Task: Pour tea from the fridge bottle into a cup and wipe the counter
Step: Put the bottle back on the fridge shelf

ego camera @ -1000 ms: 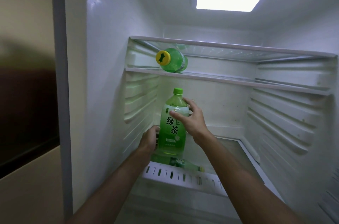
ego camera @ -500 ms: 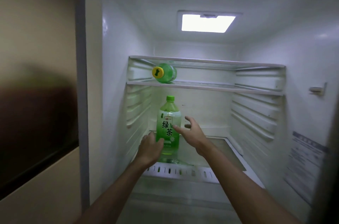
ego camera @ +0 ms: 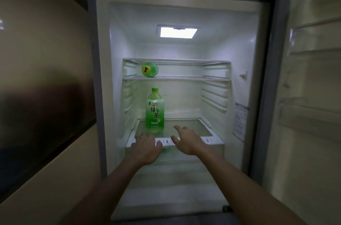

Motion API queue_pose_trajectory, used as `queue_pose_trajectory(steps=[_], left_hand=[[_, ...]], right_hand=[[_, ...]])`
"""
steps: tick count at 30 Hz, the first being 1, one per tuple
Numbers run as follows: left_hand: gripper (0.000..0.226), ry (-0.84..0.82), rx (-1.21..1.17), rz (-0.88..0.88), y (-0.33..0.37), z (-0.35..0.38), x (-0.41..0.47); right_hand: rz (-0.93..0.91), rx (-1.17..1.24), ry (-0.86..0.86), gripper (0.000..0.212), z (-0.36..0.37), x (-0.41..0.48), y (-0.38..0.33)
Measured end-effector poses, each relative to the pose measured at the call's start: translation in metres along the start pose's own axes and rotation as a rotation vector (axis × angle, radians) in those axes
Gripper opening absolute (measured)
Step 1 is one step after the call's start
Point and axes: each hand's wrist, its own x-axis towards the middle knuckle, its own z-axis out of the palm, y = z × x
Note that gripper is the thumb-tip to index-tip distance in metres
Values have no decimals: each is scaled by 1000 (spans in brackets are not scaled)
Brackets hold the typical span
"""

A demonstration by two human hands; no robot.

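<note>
- Standing upright on the fridge's lower glass shelf (ego camera: 195,123), the green tea bottle (ego camera: 155,109) is just beyond the left grip (ego camera: 147,148) and beyond and to the left of the right grip (ego camera: 188,142); neither touches it.
- The left grip is empty, its fingers loosely spread over the shelf's white front trim (ego camera: 212,140), right in front of the bottle's base. Whether it rests on the trim cannot be told.
- The right grip is empty too, fingers straight and fanned. It reaches over the same trim, just beside the left grip with a narrow gap between them.
- The bottle's green cap is on, and its label with dark characters faces both grips.
- Well above both grips, a second green bottle (ego camera: 149,69) lies on its side on the upper shelf (ego camera: 184,78), its yellow cap pointing out toward them.
- Higher still, the ceiling light (ego camera: 178,32) glows.
- Right of the right grip, the open fridge door (ego camera: 311,86) shows its racks. A printed sticker (ego camera: 240,119) sits on the inner wall between door and grip.
- Left of the left grip is a beige panel (ego camera: 46,55).
</note>
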Motion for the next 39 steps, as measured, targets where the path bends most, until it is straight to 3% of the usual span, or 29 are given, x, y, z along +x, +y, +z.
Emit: queue_pose_trajectory(steps=[11, 17, 23, 39], left_hand=[[42, 6, 160, 38, 11, -23, -89], [41, 50, 169, 28, 26, -32, -130], [47, -6, 221, -35, 46, -31, -177], [37, -49, 257, -88, 83, -8, -336]], right_hand=[[28, -183, -87, 55, -16, -101, -13], [-21, -204, -65, 60, -31, -150, -18], [-81, -228, -67, 55, -48, -210, -12], [-134, -177, -100, 55, -68, -361, 10]])
